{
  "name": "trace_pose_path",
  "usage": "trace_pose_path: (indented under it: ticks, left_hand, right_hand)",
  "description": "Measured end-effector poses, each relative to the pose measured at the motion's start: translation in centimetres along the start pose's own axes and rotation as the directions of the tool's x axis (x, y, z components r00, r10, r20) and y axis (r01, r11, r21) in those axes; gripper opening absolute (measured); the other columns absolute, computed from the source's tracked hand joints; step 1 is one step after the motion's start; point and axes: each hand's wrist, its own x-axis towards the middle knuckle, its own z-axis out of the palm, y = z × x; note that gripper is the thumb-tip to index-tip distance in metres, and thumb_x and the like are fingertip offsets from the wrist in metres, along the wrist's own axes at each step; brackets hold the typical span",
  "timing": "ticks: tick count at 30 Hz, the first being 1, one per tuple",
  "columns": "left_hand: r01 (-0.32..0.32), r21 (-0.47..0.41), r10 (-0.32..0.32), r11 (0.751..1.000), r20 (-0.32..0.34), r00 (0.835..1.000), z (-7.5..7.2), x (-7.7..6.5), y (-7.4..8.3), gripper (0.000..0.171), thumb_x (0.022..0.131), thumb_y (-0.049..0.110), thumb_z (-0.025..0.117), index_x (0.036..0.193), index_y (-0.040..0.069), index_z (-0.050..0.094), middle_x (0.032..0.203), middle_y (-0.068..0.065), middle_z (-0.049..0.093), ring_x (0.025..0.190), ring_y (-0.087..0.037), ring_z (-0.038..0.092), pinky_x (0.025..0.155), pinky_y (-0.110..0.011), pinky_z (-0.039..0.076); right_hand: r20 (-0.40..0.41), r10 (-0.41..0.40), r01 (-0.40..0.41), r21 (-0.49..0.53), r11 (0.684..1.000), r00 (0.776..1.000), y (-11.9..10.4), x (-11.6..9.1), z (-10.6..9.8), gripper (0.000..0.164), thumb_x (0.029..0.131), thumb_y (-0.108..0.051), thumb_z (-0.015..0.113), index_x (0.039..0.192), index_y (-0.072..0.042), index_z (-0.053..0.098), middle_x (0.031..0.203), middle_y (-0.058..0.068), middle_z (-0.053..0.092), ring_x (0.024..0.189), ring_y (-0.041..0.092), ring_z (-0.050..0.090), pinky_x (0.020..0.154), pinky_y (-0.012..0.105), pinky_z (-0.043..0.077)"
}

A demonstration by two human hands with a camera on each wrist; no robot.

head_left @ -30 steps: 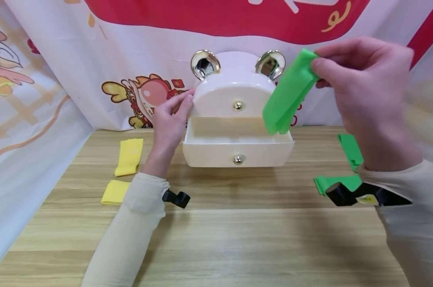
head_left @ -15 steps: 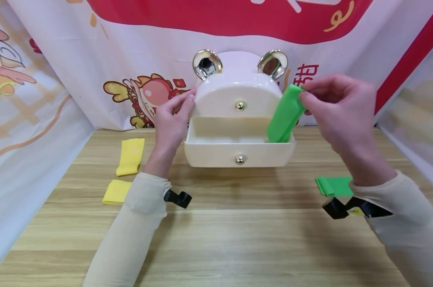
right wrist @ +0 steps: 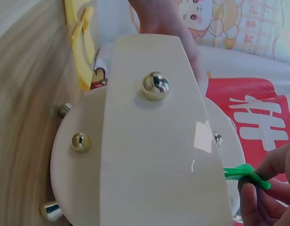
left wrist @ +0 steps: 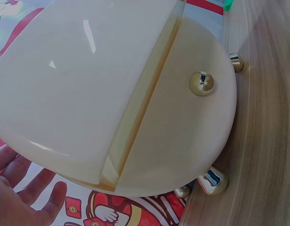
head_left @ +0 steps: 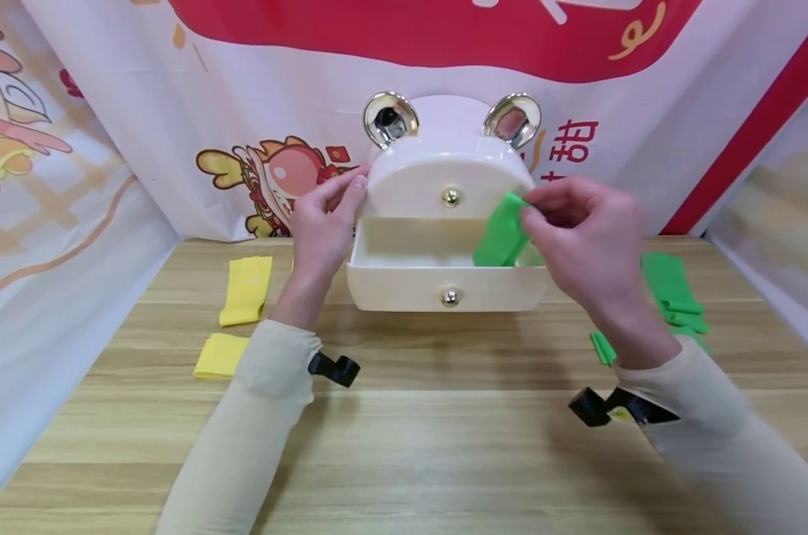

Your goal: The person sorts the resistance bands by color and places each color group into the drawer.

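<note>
A glossy white storage box [head_left: 413,186] with round gold-rimmed ears and gold knobs stands at the back of the table. Its wide drawer [head_left: 404,290] is pulled out toward me. My right hand [head_left: 587,241] pinches the top end of a folded green strip [head_left: 500,234] of thin, stretchy-looking sheet. The strip's lower end dips behind the drawer front at the right side, where it is hidden. At the box's left side my left hand [head_left: 320,223] touches the wall with its fingertips. In the left wrist view its fingers [left wrist: 38,186] lie loosely extended beside the box.
Two folded yellow strips [head_left: 246,290] lie on the wooden table [head_left: 430,446] at the left. More green strips [head_left: 671,279] lie at the right, partly covered by my right forearm. A printed cloth [head_left: 296,82] hangs close behind the box.
My right hand has come down and left with the green strip, from above the box's right side into the drawer opening. The left hand stays at the box's side.
</note>
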Motion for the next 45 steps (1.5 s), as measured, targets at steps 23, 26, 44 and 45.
trace_pose_path:
  ticks: [23, 26, 44, 45]
  left_hand:
    - [-0.004, 0.005, 0.004, 1.0, -0.008, 1.0, 0.0, 0.0, 0.1, 0.032, 0.104, 0.04, 0.068, 0.133, 0.027, 0.076, 0.135, 0.003, 0.075, 0.122, -0.011, 0.07, 0.109, -0.031, 0.057]
    - [-0.003, 0.002, 0.003, 1.0, -0.003, 1.0, 0.0, 0.0, 0.1, 0.033, 0.105, 0.039, 0.067, 0.133, 0.027, 0.076, 0.136, 0.003, 0.075, 0.122, -0.011, 0.07, 0.11, -0.031, 0.057]
    - [-0.006, 0.005, 0.006, 1.0, 0.001, 1.0, -0.1, 0.0, 0.0, 0.034, 0.104, 0.042, 0.067, 0.133, 0.027, 0.076, 0.136, 0.003, 0.075, 0.123, -0.012, 0.07, 0.111, -0.032, 0.056]
    - [-0.005, 0.005, 0.005, 1.0, 0.0, 1.0, 0.0, 0.0, 0.0, 0.034, 0.104, 0.042, 0.067, 0.133, 0.028, 0.076, 0.136, 0.003, 0.075, 0.123, -0.012, 0.07, 0.111, -0.032, 0.056]
  right_hand:
    - [0.176, -0.015, 0.036, -0.118, 0.992, 0.984, -2.1, -1.0, 5.3, 0.014, 0.095, -0.017, 0.077, 0.104, -0.007, 0.081, 0.096, 0.008, 0.083, 0.084, 0.021, 0.078, 0.079, 0.033, 0.057]
    - [0.204, -0.007, 0.032, -0.12, 0.992, 0.979, -2.3, -1.0, 5.7, 0.015, 0.095, -0.018, 0.078, 0.105, -0.006, 0.08, 0.096, 0.008, 0.083, 0.085, 0.021, 0.079, 0.08, 0.036, 0.061]
    - [0.312, -0.019, 0.054, -0.104, 0.993, 0.95, -2.4, -1.1, 5.5, 0.016, 0.094, -0.018, 0.079, 0.108, -0.009, 0.078, 0.102, 0.006, 0.084, 0.088, 0.019, 0.08, 0.083, 0.037, 0.065]
    - [0.316, -0.021, 0.055, -0.099, 0.994, 0.948, -2.4, -1.1, 5.4, 0.016, 0.095, -0.018, 0.079, 0.108, -0.009, 0.078, 0.102, 0.006, 0.084, 0.089, 0.019, 0.08, 0.084, 0.037, 0.065]
